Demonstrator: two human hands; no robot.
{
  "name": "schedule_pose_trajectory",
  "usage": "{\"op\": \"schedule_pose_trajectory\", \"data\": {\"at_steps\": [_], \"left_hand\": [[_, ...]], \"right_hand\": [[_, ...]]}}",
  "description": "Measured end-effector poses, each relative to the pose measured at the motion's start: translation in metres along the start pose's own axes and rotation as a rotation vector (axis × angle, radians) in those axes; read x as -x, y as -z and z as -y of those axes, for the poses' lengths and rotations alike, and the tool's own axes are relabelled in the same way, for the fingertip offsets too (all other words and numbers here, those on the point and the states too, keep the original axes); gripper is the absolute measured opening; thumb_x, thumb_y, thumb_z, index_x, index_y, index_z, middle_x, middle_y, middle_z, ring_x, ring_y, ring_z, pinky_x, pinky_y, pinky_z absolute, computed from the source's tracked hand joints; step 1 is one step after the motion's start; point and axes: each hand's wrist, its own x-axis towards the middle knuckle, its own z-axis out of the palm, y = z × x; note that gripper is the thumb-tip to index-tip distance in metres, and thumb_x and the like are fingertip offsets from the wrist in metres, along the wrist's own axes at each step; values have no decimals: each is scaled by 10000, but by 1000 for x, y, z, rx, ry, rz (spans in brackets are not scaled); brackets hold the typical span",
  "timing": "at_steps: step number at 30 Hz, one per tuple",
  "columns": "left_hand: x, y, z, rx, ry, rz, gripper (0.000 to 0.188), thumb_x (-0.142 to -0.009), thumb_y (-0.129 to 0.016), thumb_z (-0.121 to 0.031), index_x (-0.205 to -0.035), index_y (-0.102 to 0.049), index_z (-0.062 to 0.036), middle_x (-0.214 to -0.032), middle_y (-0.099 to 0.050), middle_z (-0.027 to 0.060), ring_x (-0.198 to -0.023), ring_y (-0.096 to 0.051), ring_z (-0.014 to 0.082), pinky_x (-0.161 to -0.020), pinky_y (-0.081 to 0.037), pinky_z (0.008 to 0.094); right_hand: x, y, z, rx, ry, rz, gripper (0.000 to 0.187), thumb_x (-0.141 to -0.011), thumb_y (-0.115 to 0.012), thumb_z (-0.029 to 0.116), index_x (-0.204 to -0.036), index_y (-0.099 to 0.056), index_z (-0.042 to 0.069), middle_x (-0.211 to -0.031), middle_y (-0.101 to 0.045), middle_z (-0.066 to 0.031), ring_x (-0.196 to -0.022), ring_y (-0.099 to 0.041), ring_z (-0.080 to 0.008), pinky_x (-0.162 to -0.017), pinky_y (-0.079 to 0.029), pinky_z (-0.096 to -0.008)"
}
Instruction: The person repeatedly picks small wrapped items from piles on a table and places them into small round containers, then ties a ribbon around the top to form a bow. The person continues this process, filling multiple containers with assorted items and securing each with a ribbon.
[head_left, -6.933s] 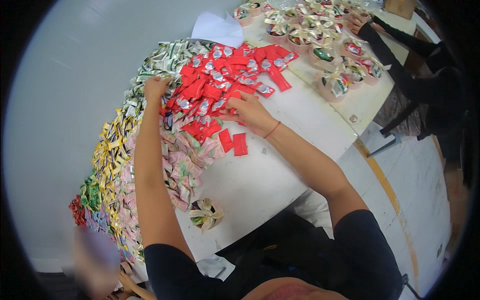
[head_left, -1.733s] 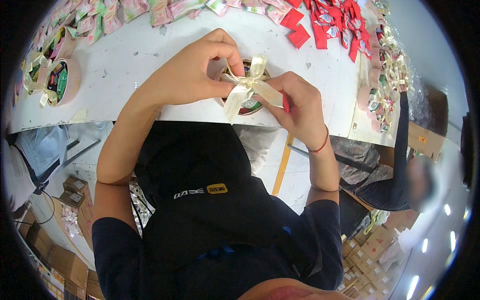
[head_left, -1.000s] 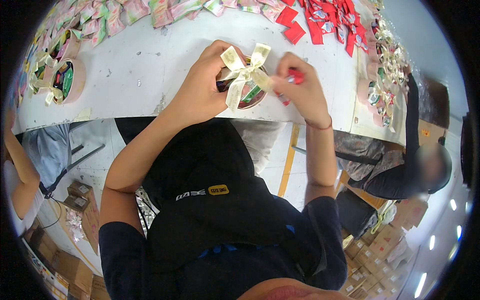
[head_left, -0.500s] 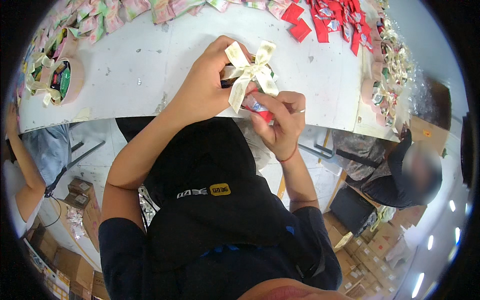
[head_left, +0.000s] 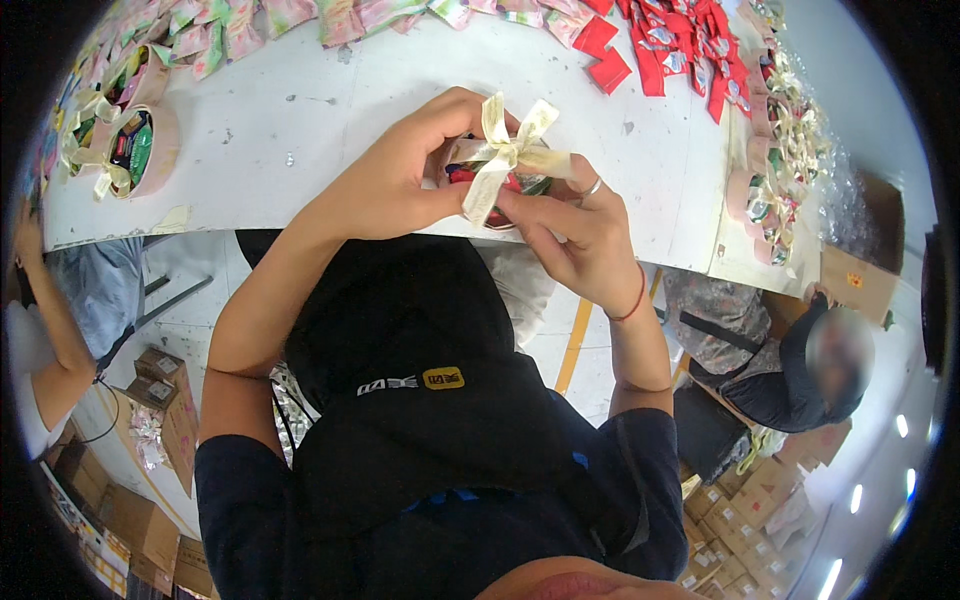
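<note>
Near the table's front edge, a small pink box (head_left: 437,163) of wrapped sweets sits between my two hands. A cream ribbon bow (head_left: 508,153) stands over its opening. My left hand (head_left: 405,170) is wrapped round the box's left side, thumb at the front and fingers behind. Closed against the right side, my right hand (head_left: 580,235) has its fingertips at the front rim and by a ribbon tail. Among the sweets, a red packet (head_left: 463,174) shows under the bow. My hands and the ribbon hide much of the box.
Pink and green packets (head_left: 340,22) line the table's far edge, with red packets (head_left: 655,50) at far right. Filled pink boxes (head_left: 158,165) with bows stand left; more ribboned boxes (head_left: 765,190) stand right. Co-workers sit either side, one in a dark top (head_left: 790,385). Cartons (head_left: 735,520) are stacked below.
The red packet that my right fingers held at the box's front now shows inside the box. My right hand has shifted right and up along the rim; the bow has turned slightly.
</note>
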Motion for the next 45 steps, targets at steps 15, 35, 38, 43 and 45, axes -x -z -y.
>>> {"op": "schedule_pose_trajectory", "data": {"at_steps": [15, 35, 38, 43, 45], "left_hand": [[-4, -16, 5, 76, -13, -168, 356, -796, -721, -39, -1123, -582, -16, -1073, -504, 25, -914, -520, 98, -788, -422, 239], [-4, -51, 11, -182, -169, -498, 315, -695, -840, -133, -938, -652, -63, -1070, -579, 56, -1100, -508, 267, -915, -394, 368], [-3, -44, 9, -194, -169, -435, 334, -713, -826, -151, -971, -644, -40, -1106, -588, 80, -1096, -514, 274, -926, -399, 372], [-6, -42, 15, -101, -141, -435, 244, -731, -774, -122, -930, -655, -43, -1071, -590, 84, -1086, -524, 270, -928, -406, 364], [-10, -45, 15, -128, -169, -462, 205, -732, -759, -102, -903, -658, -52, -1050, -588, 76, -1078, -529, 268, -930, -406, 366]], "right_hand": [[1, -54, 7, -15, -47, -460, 379, -921, -436, 49, -1288, -398, -41, -1344, -449, -250, -1270, -448, -335, -1105, -296, -445], [-18, 14, -19, -327, -304, -44, 300, -683, -805, 113, -930, -640, 65, -819, -591, -16, -768, -490, -146, -669, -383, -267], [-30, 24, -25, -321, -354, 150, 249, -720, -794, 124, -904, -649, 43, -703, -514, -13, -634, -416, -100, -565, -353, -249], [-44, 36, -29, -442, -235, 319, 216, -798, -734, 39, -997, -663, -3, -868, -598, -33, -744, -537, -90, -655, -442, -227], [-45, 47, -38, -609, -251, 371, 213, -825, -700, 2, -1033, -662, -23, -938, -617, -52, -808, -583, -103, -711, -478, -225]]}}
